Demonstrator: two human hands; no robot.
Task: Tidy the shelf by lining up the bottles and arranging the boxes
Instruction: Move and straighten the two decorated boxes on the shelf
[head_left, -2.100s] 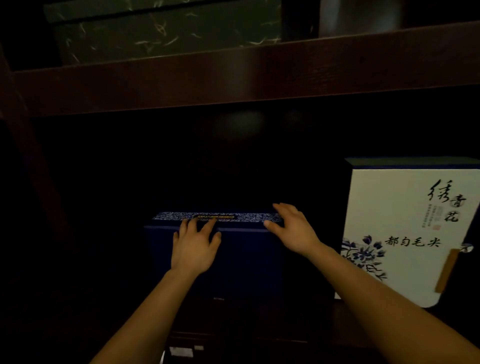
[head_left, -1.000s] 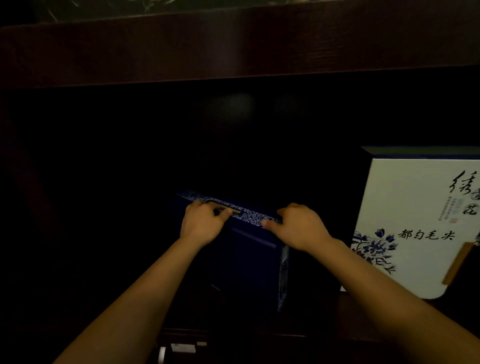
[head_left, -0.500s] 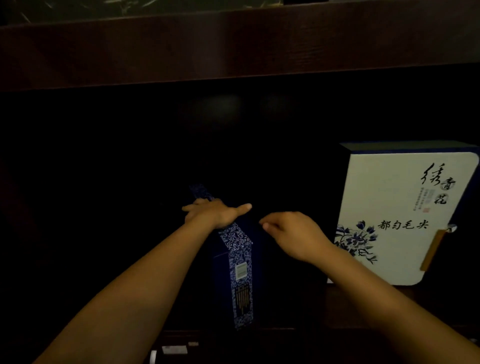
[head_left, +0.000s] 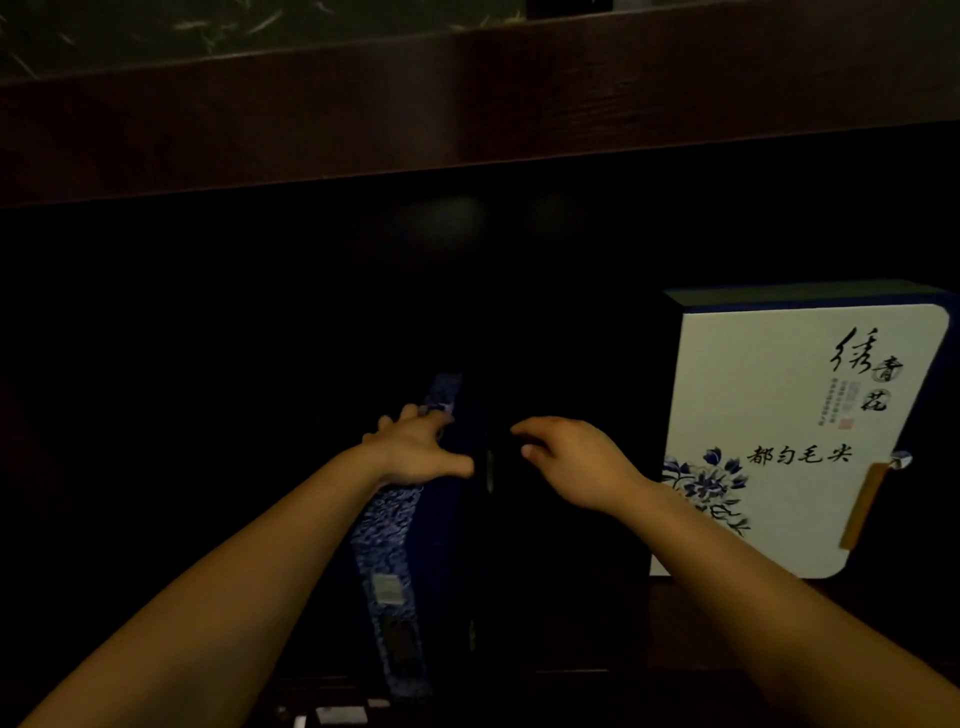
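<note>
A dark blue box (head_left: 395, 582) with a blue-and-white patterned spine stands upright in the dark shelf bay, its narrow spine turned toward me. My left hand (head_left: 418, 447) grips its top edge, fingers over the top and thumb stretched to the right. My right hand (head_left: 571, 460) hovers just right of the box with loosely curled fingers, holding nothing; whether it touches the box's dark side is hidden by shadow. To the right stands a white box (head_left: 779, 431) with black calligraphy and blue flowers.
A dark wooden shelf board (head_left: 467, 104) runs across overhead, with a green patterned box (head_left: 156, 31) on top of it. The bay behind the boxes is very dark. Small pale labels (head_left: 340, 714) show at the shelf's front edge.
The blue box has been turned from broadside to spine-forward and shifted slightly left. My right hand has come off its top edge; my left hand stays on it.
</note>
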